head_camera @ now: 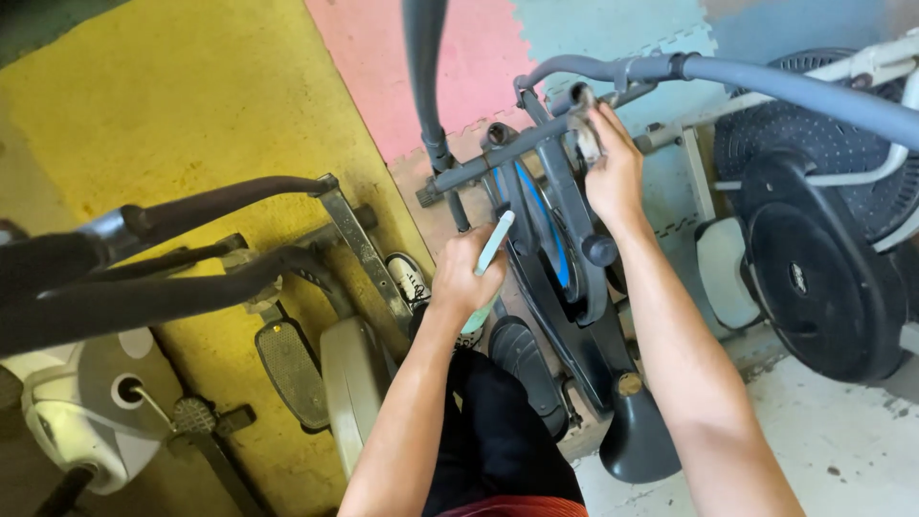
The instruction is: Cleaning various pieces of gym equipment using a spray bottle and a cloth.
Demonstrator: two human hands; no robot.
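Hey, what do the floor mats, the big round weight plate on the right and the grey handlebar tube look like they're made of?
The floor mats look like soft foam: matte yellow, pink and blue tiles with jigsaw edges. The weight plate seems to be rubber-coated or painted metal, matte black; which one is hard to tell. The handlebar tube looks like grey-painted steel, smooth with a dull sheen. The right hand works near its joint.

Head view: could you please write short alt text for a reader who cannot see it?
A person's right hand touches a grey exercise machine near its handlebar joint, while the left hand holds a pale, pen-like tool. Black weight plates stand to the right; another exercise machine stands left on yellow floor mats.
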